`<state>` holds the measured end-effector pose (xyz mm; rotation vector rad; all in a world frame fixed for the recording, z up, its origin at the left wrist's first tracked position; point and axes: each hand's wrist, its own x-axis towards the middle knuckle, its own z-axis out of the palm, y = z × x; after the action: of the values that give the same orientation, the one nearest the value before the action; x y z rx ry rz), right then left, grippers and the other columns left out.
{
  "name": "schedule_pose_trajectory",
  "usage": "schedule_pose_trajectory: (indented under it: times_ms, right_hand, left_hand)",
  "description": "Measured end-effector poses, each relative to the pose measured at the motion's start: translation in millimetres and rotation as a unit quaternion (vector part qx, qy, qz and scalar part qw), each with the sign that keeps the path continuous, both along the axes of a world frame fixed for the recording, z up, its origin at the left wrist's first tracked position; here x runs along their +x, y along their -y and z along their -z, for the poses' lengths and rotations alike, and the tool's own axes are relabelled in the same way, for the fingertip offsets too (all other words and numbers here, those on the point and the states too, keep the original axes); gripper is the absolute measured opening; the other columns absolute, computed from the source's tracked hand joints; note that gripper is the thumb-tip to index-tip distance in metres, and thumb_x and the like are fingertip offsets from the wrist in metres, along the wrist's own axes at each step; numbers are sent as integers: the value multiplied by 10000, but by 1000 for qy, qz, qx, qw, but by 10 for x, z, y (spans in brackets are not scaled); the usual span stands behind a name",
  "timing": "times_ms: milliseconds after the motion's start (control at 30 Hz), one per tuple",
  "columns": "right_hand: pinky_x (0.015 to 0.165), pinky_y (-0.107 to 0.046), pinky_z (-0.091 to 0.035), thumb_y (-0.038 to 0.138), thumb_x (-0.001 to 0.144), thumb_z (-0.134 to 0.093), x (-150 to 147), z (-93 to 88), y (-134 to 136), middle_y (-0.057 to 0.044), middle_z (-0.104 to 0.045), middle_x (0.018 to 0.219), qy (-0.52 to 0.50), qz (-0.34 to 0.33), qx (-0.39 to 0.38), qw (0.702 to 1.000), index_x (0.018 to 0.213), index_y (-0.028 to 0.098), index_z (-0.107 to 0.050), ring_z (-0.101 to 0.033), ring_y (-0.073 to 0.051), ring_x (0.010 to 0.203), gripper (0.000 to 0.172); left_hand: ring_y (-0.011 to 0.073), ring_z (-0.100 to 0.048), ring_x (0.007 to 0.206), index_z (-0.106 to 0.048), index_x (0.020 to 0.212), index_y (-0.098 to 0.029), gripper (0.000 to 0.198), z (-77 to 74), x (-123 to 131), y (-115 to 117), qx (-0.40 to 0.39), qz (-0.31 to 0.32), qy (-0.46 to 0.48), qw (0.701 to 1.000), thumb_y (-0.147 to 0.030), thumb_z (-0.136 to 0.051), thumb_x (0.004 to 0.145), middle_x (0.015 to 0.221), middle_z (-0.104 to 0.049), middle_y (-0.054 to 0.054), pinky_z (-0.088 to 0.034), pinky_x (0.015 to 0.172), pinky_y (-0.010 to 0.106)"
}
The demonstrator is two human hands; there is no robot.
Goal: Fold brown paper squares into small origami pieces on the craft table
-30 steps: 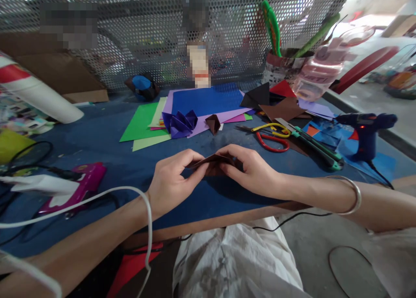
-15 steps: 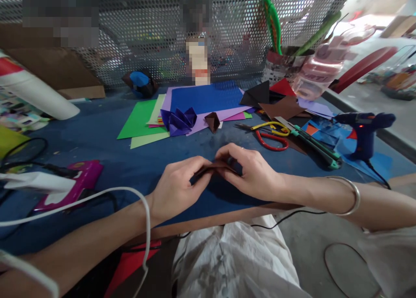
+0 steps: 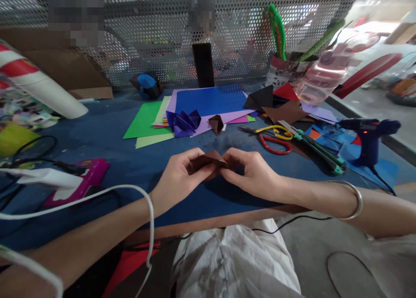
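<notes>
A folded piece of dark brown paper (image 3: 208, 160) is held just above the blue table (image 3: 107, 133), near its front edge. My left hand (image 3: 177, 181) pinches its left side with thumb and fingers. My right hand (image 3: 255, 174) pinches its right side, fingers curled. Farther back on the table lie a small folded brown paper piece (image 3: 216, 124) and a folded purple paper shape (image 3: 182, 122), both resting on a stack of coloured sheets (image 3: 208, 101).
Scissors with red and yellow handles (image 3: 273, 137) and a green utility knife (image 3: 315, 148) lie to the right, a blue glue gun (image 3: 368, 135) beyond them. A pink glue gun (image 3: 86, 176) and white cables sit left. A perforated metal screen (image 3: 146, 25) backs the table.
Both hands have drawn closer together and the brown paper has changed from a flat spread piece into a smaller, thicker folded shape, lifted slightly.
</notes>
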<state>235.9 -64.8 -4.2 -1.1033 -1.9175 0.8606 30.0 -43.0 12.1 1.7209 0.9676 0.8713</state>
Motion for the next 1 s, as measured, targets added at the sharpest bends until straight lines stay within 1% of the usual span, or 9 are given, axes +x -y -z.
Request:
schedule_pose_trajectory:
  times_ms: [167,267,400,533,633,733,800,900,1000]
  right_hand:
    - [660,-231,-473,149,826,-601,12,-9,5,28,-681,777,10,-6,22,1000,874,199,-627,-613,-108,686,74]
    - [647,-224,-466,139,824,-589,15,-23,8,29,-674,760,17,-24,10,1000,872,200,-632,-605,-106,675,88]
    - [617,-222,-448,136,804,-600,0,-9,13,40,-645,717,30,-28,4,999,831,211,-604,-575,-106,641,80]
    - [615,-225,-447,124,806,-591,-27,-28,32,38,-631,716,49,-29,19,998,821,210,-575,-572,-106,643,88]
    - [621,-231,-463,220,893,-622,-8,-198,-85,25,-669,743,78,-80,2,994,875,204,-617,-601,-112,658,25]
    - [764,-272,-510,392,917,-693,42,-487,-488,-18,-756,948,140,-196,6,971,991,204,-711,-686,-155,861,203]
    - [840,-301,-510,398,926,-673,51,-667,-918,-27,-762,988,139,-103,77,982,1039,200,-732,-689,-171,911,236]
    - [962,-320,-485,218,907,-654,-12,-817,-1662,-42,-749,1026,164,166,88,968,1027,165,-734,-672,-183,992,154]
    - [1074,-369,-443,177,906,-648,-160,-798,-2328,-144,-698,1202,164,266,58,948,1157,79,-681,-621,-246,1183,271]
  left_hand:
    - [137,-669,718,-702,861,-198,51,19,-16,0,96,7,-59,994,-180,-670,825,775,-718,-26,-533,667,222]
    - [131,-681,706,-712,918,-207,166,18,-31,18,101,17,-77,992,-116,-622,813,785,-735,-31,-517,653,214]
    - [143,-676,692,-712,870,-201,118,1,-44,40,96,26,-92,991,-146,-616,828,753,-735,-24,-504,632,224]
    - [142,-678,696,-713,859,-198,220,-11,-83,27,115,31,-87,989,-87,-545,769,763,-743,-22,-504,633,221]
    - [142,-664,638,-695,795,-188,197,-8,-127,-17,84,13,-35,996,-84,-545,721,687,-715,-19,-517,600,221]
    - [148,-648,588,-681,780,-184,94,17,-149,-74,22,-19,34,999,-158,-597,746,657,-700,-3,-535,562,237]
    - [145,-635,544,-672,783,-187,75,42,-148,-100,-7,-22,59,998,-211,-601,784,633,-693,3,-532,527,240]
    - [149,-641,536,-663,787,-187,89,71,-143,-104,-21,-12,70,997,-242,-597,808,639,-703,14,-532,510,243]
    - [155,-651,570,-666,790,-187,101,89,-159,-86,-28,-9,74,997,-264,-607,817,662,-705,21,-541,539,252]
